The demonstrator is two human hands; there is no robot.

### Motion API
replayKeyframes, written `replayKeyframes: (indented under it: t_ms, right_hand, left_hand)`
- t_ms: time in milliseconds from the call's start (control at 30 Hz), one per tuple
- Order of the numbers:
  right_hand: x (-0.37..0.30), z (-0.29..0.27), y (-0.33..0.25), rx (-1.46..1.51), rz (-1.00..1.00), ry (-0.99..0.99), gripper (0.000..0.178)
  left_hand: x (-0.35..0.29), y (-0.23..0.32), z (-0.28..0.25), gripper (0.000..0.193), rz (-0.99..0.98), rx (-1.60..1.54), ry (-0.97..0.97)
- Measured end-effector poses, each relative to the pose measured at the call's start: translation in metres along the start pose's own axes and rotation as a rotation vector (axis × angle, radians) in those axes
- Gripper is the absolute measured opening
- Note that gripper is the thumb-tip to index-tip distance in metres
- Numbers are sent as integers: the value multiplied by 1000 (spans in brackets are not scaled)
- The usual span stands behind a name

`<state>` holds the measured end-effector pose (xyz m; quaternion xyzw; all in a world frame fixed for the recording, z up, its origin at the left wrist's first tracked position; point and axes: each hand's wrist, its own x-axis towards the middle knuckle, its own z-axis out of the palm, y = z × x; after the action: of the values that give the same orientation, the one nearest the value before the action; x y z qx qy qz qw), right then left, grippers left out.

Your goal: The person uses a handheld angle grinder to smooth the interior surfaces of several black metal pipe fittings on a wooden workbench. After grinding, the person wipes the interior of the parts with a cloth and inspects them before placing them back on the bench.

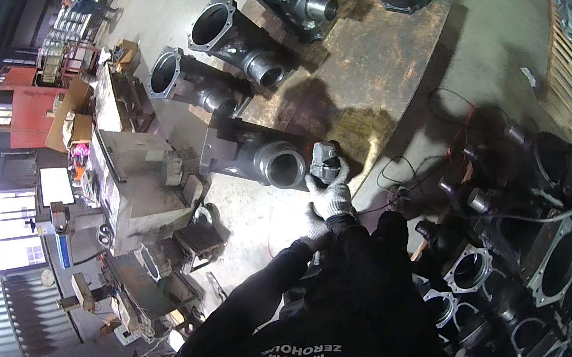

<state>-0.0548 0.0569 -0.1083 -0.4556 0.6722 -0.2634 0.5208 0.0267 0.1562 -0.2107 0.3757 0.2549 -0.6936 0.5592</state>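
Both my hands wear light knitted gloves and are close together at the table's near edge. My right hand (333,200) is curled around an angle grinder (324,156), whose grey metal head sticks out past the fingers. Just below it, my left hand (315,228) is closed on what seems to be the grinder's body, mostly hidden by the gloves and sleeves. Left of the grinder lies the nearest black cast pipe fitting (241,149), its round bare-metal mouth facing me. A small gap appears between grinder and fitting. The grinder's disc cannot be made out.
More black flanged fittings (231,35) line the left side of the worn metal table (367,63). Many others (469,268) are stacked on the right. Dark cables (399,187) lie on the floor between. A grey machine or cabinet (140,183) stands at left.
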Motion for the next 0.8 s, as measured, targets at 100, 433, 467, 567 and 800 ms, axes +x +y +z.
replayKeyframes:
  t_ms: [100,433,467,567,800]
  right_hand:
    - [2,-10,2,31,-67,18,92]
    - [9,-32,-6,67,23,-143,91]
    - [11,-29,-5,65,19,-146,91]
    - [16,-23,-5,45,-12,-120,92]
    - [8,-40,-14,18,-63,-78,92]
  left_hand:
    - [-9,-12,12,79,52,-31,-42]
    - [-6,-33,6,84,194,329,-242]
    - [1,-27,5,85,47,63,-594]
    - [8,-25,9,86,-20,54,-665]
    - [-18,-41,39,78,340,405,-159]
